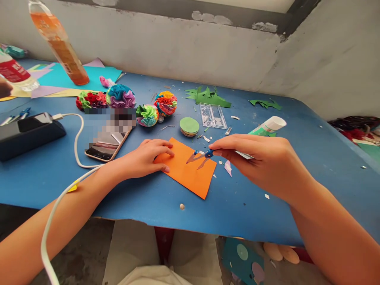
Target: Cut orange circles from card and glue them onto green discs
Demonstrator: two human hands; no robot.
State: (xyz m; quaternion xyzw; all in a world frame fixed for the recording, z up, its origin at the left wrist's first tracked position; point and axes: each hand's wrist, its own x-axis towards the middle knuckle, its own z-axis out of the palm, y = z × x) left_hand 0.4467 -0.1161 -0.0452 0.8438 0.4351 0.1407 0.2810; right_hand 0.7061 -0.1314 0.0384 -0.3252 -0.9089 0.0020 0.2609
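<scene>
A sheet of orange paper lies at a slant on the blue table in front of me. My left hand rests flat on its left edge, fingers apart, holding nothing. Between the thumb and fingers of my right hand is the blue head of a drawing compass. Its two metal legs point down and left over the middle of the sheet, slightly spread. I cannot tell whether the tips touch the paper. Just behind the sheet sits a stack of round paper discs, green on top.
Behind are a clear plastic case, green paper scraps and ruffled paper balls. A glue stick is beyond my right hand. A phone, a white cable crossing my left forearm, and an orange drink bottle stand left. Another person's hand shows far left.
</scene>
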